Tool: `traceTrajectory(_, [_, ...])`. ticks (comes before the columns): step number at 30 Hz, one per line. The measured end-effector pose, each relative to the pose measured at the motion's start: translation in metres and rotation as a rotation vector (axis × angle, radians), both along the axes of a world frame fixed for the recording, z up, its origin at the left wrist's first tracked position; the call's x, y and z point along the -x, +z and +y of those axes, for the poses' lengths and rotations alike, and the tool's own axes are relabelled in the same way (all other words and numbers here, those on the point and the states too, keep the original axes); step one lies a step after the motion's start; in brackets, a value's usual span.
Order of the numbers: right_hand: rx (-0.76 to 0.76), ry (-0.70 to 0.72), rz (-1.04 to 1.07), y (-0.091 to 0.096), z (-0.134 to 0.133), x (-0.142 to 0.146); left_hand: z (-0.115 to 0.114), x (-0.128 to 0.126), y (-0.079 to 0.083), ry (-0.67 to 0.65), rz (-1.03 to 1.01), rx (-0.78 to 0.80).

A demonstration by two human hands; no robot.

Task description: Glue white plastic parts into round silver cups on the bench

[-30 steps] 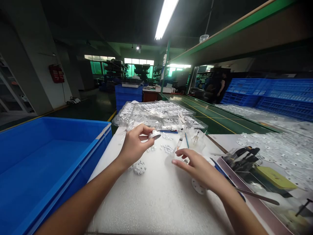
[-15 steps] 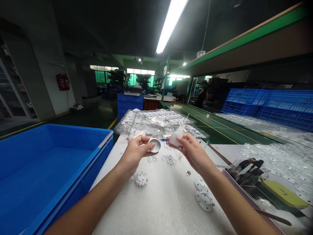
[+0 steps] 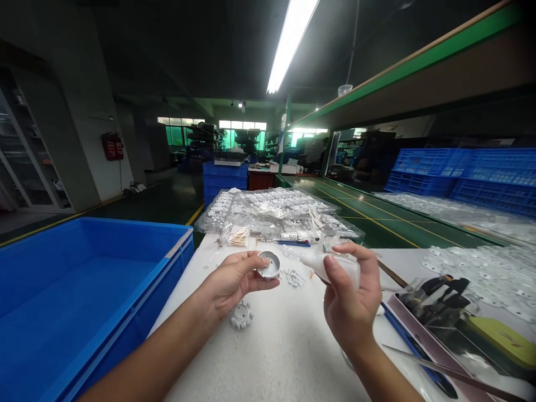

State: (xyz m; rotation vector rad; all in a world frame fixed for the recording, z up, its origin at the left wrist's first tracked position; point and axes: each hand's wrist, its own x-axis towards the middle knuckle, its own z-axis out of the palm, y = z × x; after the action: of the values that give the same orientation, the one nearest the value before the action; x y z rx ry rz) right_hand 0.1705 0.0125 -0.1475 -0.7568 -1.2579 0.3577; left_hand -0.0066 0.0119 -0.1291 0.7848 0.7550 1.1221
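My left hand (image 3: 228, 282) is closed on a small round silver cap (image 3: 268, 264), its hollow side facing me, held above the white foam mat (image 3: 272, 346). My right hand (image 3: 349, 296) grips a small white squeeze bottle (image 3: 335, 263) lying sideways, its nozzle pointing left toward the cap, a short gap between them. A white toothed round part (image 3: 242, 315) lies on the mat under my left wrist. A small heap of tiny white pieces (image 3: 295, 277) sits between my hands.
A large blue crate (image 3: 84, 290) stands at the left. Clear bags of white parts (image 3: 272, 209) lie at the mat's far end. A tray (image 3: 460, 318) with tools and a yellow-green item is at the right, with white round parts (image 3: 486, 268) beyond. Blue crates (image 3: 460, 167) are stacked far right.
My right hand picked up the white bottle from the bench and brought it back, nozzle toward the cap. My left hand turned the cap's hollow side toward me.
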Motion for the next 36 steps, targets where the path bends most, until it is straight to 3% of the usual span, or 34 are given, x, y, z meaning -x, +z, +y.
traceTrajectory(8, [-0.090,-0.008,-0.084,0.0016,-0.0009,-0.0044,-0.0009,-0.0026,-0.0019,-0.033,0.019,0.018])
traceTrajectory(21, [-0.063,0.026,-0.140,-0.0030,0.0002,-0.0038,-0.0012,-0.0013,-0.0021,-0.068,0.003,0.013])
traceTrajectory(36, [-0.142,-0.033,-0.184,-0.0001,0.0013,-0.0048,-0.0019,-0.0014,-0.0006,-0.058,0.031,0.029])
